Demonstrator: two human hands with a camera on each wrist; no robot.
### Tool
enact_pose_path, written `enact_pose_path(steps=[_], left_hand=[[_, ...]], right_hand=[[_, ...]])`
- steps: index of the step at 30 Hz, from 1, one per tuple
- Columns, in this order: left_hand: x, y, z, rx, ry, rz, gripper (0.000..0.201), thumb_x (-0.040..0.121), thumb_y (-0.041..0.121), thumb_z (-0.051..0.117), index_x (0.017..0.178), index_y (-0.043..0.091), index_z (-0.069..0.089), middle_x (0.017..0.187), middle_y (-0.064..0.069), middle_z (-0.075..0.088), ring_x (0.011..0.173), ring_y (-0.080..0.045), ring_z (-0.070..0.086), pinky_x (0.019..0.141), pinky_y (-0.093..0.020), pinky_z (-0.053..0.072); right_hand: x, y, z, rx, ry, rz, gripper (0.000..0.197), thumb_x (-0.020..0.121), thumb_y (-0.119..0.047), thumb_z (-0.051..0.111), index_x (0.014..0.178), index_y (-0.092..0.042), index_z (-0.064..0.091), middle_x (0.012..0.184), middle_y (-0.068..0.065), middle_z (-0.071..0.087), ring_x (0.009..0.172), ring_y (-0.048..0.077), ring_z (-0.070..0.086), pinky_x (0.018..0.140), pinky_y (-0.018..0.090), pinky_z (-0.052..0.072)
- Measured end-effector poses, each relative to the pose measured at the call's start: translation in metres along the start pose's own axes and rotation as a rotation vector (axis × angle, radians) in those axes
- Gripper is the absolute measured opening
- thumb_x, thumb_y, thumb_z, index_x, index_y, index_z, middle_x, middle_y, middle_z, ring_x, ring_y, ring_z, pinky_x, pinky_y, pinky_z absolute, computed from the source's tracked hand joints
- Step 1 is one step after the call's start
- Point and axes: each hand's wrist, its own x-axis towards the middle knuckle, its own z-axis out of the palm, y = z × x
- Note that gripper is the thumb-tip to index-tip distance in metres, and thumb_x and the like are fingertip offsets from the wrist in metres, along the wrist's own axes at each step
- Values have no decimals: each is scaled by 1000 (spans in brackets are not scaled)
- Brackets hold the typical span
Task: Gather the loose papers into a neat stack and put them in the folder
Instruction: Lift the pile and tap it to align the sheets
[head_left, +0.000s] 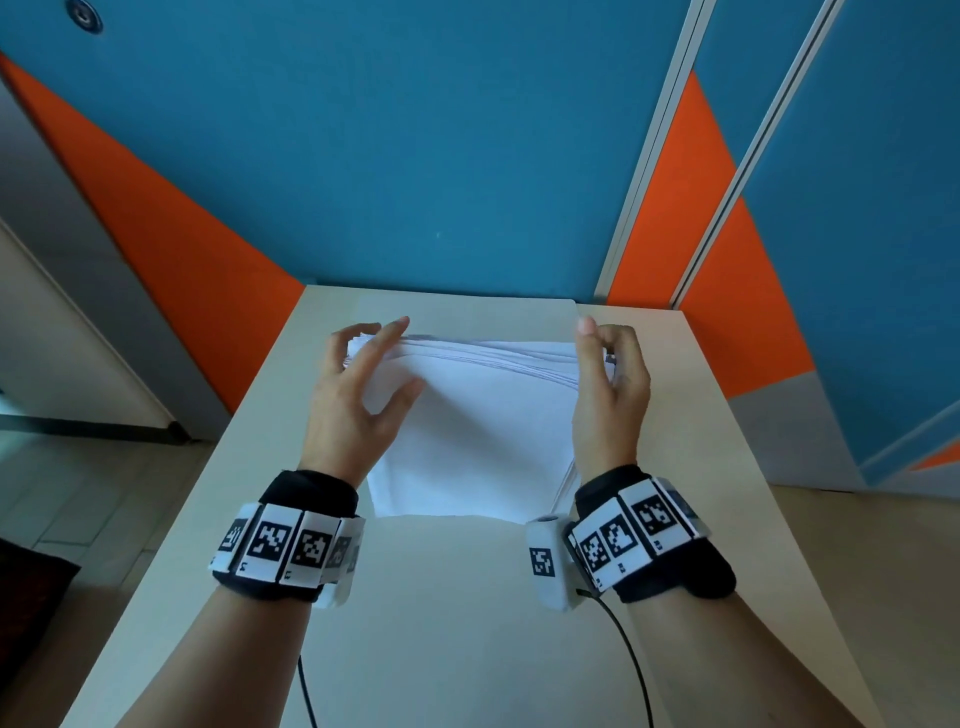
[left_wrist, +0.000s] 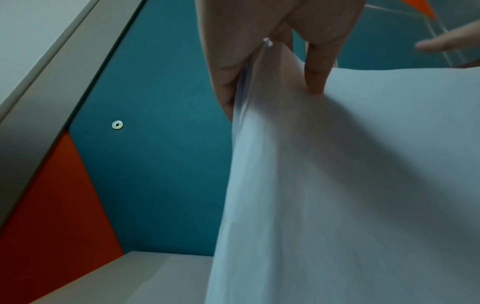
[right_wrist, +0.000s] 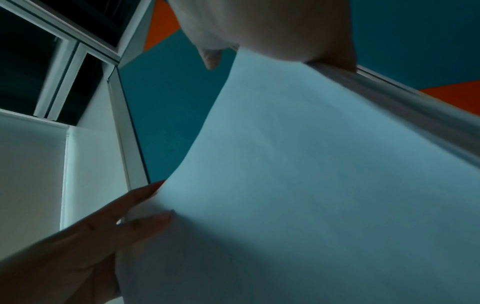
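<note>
A stack of white papers stands tilted on its lower edge over a beige folder that lies flat on the table. My left hand holds the stack's upper left edge, thumb on the front and fingers behind it. My right hand grips the upper right edge the same way. The sheets' top edges are slightly fanned. In the left wrist view my fingers pinch the paper stack. The right wrist view shows the paper stack under my right hand, with the left hand at its far side.
The beige table is narrow and its far end meets a blue and orange partition wall. Cables run from both wristbands over the table's near part. A grey floor lies to the left and right of the table.
</note>
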Motion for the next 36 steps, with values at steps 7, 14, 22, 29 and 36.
enact_pose_path(steps=[7, 14, 22, 29, 36], left_hand=[[-1, -5, -5, 46, 63, -19, 51, 74, 35, 72, 120, 13, 63, 121, -17, 55, 107, -9, 51, 87, 5, 32], [-8, -9, 3, -312, 87, -274, 81, 70, 11, 79, 135, 15, 32, 122, 23, 41, 103, 36, 37, 94, 8, 27], [-17, -34, 26, -646, -105, -643, 44, 76, 7, 71, 116, -5, 57, 74, 11, 76, 78, -11, 73, 67, -26, 57], [-13, -28, 22, -762, -46, -552, 63, 55, 27, 77, 113, 9, 58, 98, -2, 71, 86, -12, 71, 70, -21, 56], [-19, -45, 19, -812, -196, -663, 85, 45, 8, 83, 124, 8, 51, 106, -1, 72, 96, -14, 70, 72, -22, 57]], right_hand=[[11, 8, -7, -21, 103, 24, 20, 78, -1, 54, 68, -16, 45, 65, -5, 42, 57, 5, 38, 56, 16, 35], [16, 24, -33, 171, -424, 121, 95, 51, -44, 86, 129, -43, 32, 107, -6, 60, 102, -1, 60, 91, 15, 47], [2, 60, -43, -182, -481, 400, 44, 58, -29, 86, 97, -27, 66, 108, 1, 71, 106, 21, 65, 102, 48, 46], [5, 48, -38, 18, -402, 336, 32, 62, -12, 83, 90, -25, 73, 102, 3, 74, 102, 23, 69, 98, 48, 50], [12, 58, -55, -106, -562, 428, 51, 55, -12, 86, 102, -25, 69, 108, 1, 73, 106, 19, 67, 103, 47, 46]])
